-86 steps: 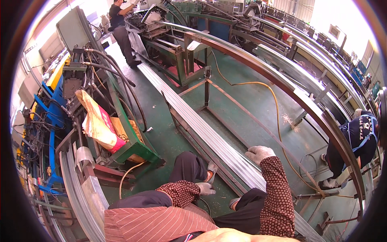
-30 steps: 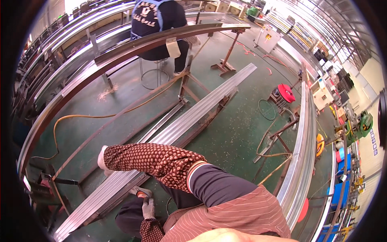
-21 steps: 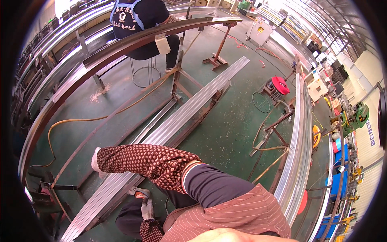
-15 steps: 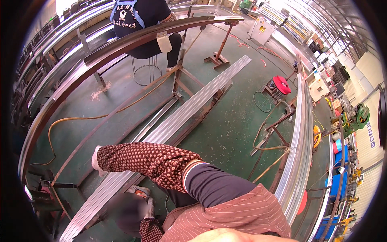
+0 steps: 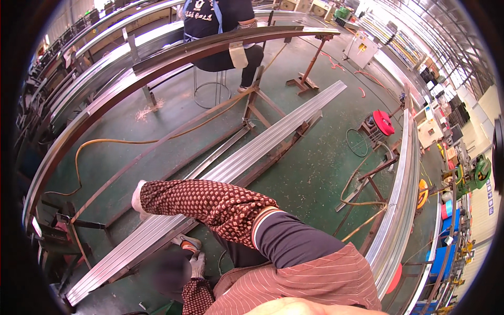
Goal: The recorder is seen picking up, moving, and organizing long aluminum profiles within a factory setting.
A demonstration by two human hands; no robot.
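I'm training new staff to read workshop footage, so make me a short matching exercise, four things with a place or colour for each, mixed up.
Things:
1. Right hand
2. Left hand
3. Metal strips
4. Hose

Places and colours:
A. Yellowish, curving across the green floor
B. Close to a shoe
C. Silver, passing below the patterned right sleeve
D. Past the far edge of the strips

Right pairs: 1-D, 2-B, 3-C, 4-A

Glossy, ridged metal strips (image 5: pixel 263 144)
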